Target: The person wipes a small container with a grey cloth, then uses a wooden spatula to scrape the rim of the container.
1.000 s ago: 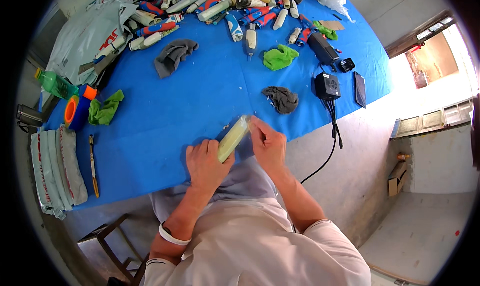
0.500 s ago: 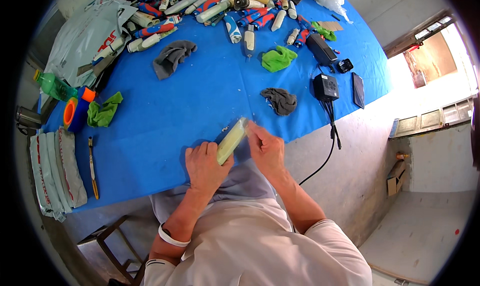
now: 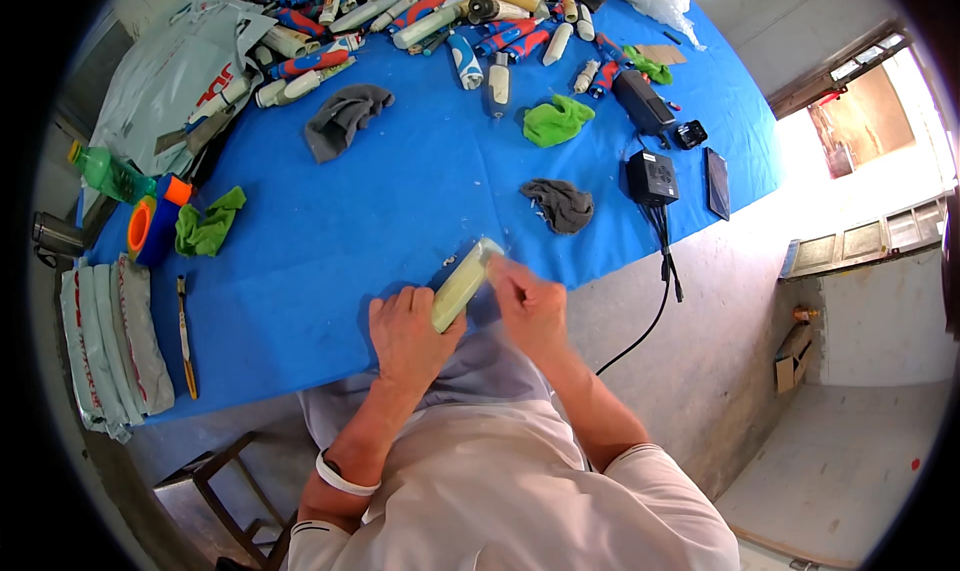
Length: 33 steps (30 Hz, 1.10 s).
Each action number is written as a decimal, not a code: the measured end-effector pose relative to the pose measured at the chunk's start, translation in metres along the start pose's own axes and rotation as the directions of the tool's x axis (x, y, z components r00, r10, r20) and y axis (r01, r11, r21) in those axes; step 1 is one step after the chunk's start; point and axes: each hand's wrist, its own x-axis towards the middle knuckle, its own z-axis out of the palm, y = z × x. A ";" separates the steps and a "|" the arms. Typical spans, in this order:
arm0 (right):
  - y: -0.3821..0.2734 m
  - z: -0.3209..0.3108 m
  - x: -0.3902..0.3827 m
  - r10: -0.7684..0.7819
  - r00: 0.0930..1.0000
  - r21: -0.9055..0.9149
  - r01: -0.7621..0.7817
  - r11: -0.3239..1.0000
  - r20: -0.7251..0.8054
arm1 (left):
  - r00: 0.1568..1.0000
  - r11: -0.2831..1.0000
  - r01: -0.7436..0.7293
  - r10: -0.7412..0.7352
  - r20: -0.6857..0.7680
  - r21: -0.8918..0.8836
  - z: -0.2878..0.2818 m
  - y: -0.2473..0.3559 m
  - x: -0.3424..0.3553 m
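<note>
My left hand is wrapped round the lower end of a pale yellow-green, tube-shaped casing. The casing slants up and to the right above the near edge of the table. Its whitish far end touches or nearly touches the fingers of my right hand. Those fingers are curled together in a pinch and slightly blurred; whatever they hold is too small to tell. White crumbs lie on the blue cloth beside the casing.
A blue cloth covers the table. Several similar casings, many red and blue, are heaped at the back. Grey rags, green rags, a black box with cables and a phone lie right. A brush and packets lie left.
My right hand has shifted slightly down along the casing's far end, and more of that whitish end shows. The left hand keeps its hold almost unmoved.
</note>
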 end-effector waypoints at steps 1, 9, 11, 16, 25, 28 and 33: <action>-0.003 -0.005 0.005 0.045 0.999 -0.033 -0.045 0.998 0.012 | 1.000 1.000 0.001 -0.001 0.004 -0.007 -0.001 0.000 -0.002; 0.008 -0.002 0.011 0.078 0.995 -0.036 -0.081 0.996 -0.054 | 1.000 1.000 0.007 -0.007 0.011 0.004 -0.001 0.000 -0.002; 0.007 -0.003 0.012 0.080 0.995 -0.043 -0.083 0.996 -0.052 | 1.000 1.000 0.008 -0.008 0.012 0.007 -0.001 0.001 -0.002; 0.001 -0.002 0.009 0.036 0.999 -0.104 -0.038 0.994 -0.018 | 1.000 1.000 -0.001 0.001 0.014 -0.004 -0.003 0.001 -0.001; 0.005 0.001 0.001 0.040 0.999 0.004 -0.040 0.999 0.002 | 1.000 1.000 -0.001 0.001 0.007 -0.003 -0.001 0.000 -0.002; 0.008 -0.003 0.009 0.072 0.995 0.005 -0.072 0.997 -0.068 | 1.000 1.000 -0.013 0.012 -0.022 -0.017 -0.001 0.001 0.000; 0.005 -0.005 0.013 0.085 0.995 -0.017 -0.086 0.996 -0.059 | 1.000 1.000 -0.012 0.012 -0.009 -0.006 -0.001 0.000 -0.001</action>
